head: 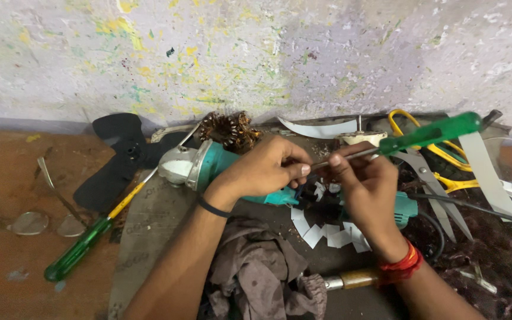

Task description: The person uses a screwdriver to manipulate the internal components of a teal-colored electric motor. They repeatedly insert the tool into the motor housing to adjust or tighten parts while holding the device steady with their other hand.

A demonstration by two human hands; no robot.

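Observation:
A teal angle grinder (pixel 208 166) with a silver gear head lies across the middle of a grey work board. My left hand (pixel 265 169) rests over its body, fingers pinched at the open rear end. My right hand (pixel 365 189) holds a green-handled screwdriver (pixel 431 135), its shaft angled down-left to where both hands meet. A second teal housing piece (pixel 406 207) shows just right of my right hand. Small white paper strips (pixel 327 234) lie below the hands.
A second green and yellow screwdriver (pixel 87 237) lies at left beside a black fan blade (pixel 122 157) and eyeglasses (pixel 37 222). A copper-wound armature (pixel 229 129) sits by the wall. Yellow-handled scissors (pixel 437 160), a brown rag (pixel 262 272) and a wooden-handled tool (pixel 354 278) lie near.

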